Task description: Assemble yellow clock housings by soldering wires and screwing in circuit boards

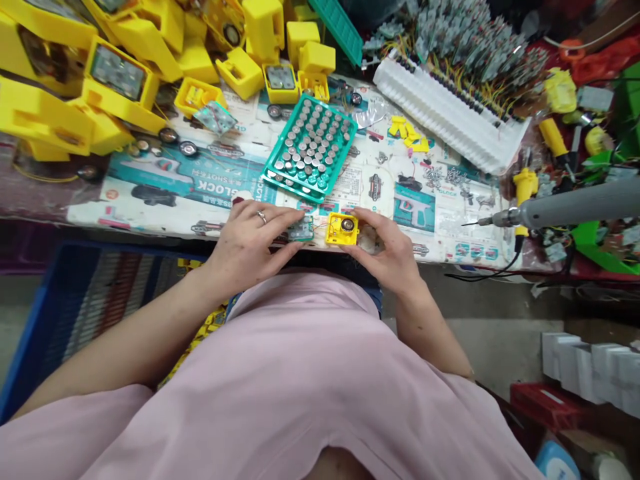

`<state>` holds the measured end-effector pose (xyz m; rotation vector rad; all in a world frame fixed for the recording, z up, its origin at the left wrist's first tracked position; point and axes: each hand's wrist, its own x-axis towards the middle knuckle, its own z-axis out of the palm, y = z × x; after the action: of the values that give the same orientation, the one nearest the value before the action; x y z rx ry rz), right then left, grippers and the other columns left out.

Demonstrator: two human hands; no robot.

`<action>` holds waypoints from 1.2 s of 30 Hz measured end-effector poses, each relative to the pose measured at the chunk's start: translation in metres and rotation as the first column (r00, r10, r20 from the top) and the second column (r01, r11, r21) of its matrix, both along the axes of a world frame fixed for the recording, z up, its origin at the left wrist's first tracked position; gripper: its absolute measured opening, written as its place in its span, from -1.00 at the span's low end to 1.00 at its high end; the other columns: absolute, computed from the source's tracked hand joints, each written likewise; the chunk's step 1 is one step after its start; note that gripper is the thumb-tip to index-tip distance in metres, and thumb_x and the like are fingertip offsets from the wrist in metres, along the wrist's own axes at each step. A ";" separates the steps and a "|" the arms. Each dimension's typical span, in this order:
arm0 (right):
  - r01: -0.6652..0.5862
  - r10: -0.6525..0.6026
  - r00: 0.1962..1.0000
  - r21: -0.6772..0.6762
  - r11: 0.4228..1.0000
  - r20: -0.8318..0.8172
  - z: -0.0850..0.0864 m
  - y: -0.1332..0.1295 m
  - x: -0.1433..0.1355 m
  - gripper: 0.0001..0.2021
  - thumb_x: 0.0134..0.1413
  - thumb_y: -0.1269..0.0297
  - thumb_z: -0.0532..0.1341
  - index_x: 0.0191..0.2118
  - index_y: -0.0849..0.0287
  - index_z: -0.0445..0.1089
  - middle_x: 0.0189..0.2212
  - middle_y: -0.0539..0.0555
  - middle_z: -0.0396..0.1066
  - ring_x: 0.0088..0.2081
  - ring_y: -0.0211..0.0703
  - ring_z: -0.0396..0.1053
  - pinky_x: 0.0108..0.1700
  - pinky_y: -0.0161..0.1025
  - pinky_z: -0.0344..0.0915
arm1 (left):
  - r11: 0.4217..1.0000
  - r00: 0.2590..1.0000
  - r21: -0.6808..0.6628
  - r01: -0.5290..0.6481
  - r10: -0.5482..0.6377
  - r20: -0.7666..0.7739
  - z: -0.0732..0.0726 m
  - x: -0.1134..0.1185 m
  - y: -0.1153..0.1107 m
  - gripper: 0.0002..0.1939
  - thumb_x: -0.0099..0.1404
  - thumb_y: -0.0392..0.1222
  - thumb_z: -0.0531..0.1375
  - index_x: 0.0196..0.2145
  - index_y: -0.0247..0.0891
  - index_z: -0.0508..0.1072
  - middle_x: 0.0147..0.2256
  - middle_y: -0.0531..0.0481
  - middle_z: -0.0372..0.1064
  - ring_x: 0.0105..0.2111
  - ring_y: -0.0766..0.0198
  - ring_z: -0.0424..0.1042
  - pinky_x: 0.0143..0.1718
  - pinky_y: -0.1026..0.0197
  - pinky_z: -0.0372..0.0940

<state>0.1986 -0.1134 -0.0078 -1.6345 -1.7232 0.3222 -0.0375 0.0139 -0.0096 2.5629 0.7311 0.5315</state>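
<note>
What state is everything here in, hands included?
Left hand: pinching circuit board.
Circuit board: held, partly covered.
Right hand: gripping yellow case.
Yellow case: open, round part inside.
Green tray: loaded with small metal cylinders.
White rack: wired parts lined along it.
Grey pointed tool: unheld; on or off, cannot tell.

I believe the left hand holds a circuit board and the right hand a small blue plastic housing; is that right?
Not quite: the head view shows the small plastic housing in the right hand is yellow, not blue. The left hand does hold the circuit board.
</note>
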 end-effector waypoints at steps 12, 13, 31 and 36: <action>0.003 -0.003 1.000 0.009 1.000 0.026 0.000 0.000 -0.001 -0.51 0.20 0.09 0.31 0.21 0.01 0.30 0.10 0.11 0.50 0.06 -0.06 0.48 0.10 -0.08 0.41 | 0.999 1.000 -0.033 0.003 -0.003 0.007 0.002 0.000 -0.001 -0.62 0.32 -0.01 0.17 0.03 -0.17 0.50 0.02 -0.15 0.53 0.01 -0.08 0.45 0.08 -0.15 0.25; 0.005 -0.005 1.000 0.003 1.000 0.022 0.001 -0.001 -0.002 -0.52 0.20 0.10 0.31 0.20 0.01 0.30 0.10 0.10 0.50 0.06 -0.06 0.48 0.10 -0.08 0.40 | 0.999 1.000 -0.045 0.006 -0.005 0.017 0.001 -0.001 0.000 -0.62 0.30 -0.02 0.19 0.03 -0.16 0.50 0.02 -0.15 0.53 0.01 -0.09 0.45 0.08 -0.16 0.24; -0.054 0.063 0.992 0.084 0.995 -0.111 0.038 0.026 -0.009 -0.68 0.22 0.20 0.30 0.09 -0.01 0.42 -0.14 0.02 0.59 -0.19 -0.19 0.58 -0.09 -0.23 0.51 | 0.785 0.961 -0.570 0.242 -0.113 0.253 0.022 0.019 -0.010 -0.43 0.39 0.04 0.12 0.28 -0.23 0.33 0.18 -0.22 0.41 0.14 -0.02 0.43 0.15 -0.01 0.33; 0.025 -0.048 0.966 0.091 0.995 0.256 0.033 0.078 0.003 -0.83 0.30 0.23 0.20 -0.16 0.07 0.55 -0.27 0.09 0.53 -0.23 -0.14 0.49 -0.18 -0.20 0.43 | 0.033 0.844 -0.965 0.262 0.478 0.245 0.026 0.011 -0.002 -0.40 0.31 0.27 0.15 0.13 -0.18 0.45 -0.18 -0.07 0.60 -0.20 0.12 0.56 -0.18 0.14 0.47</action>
<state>0.2013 -0.0357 0.0251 -1.7005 -1.8664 0.0147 -0.0262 0.0122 0.0163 0.8423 0.6906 0.4448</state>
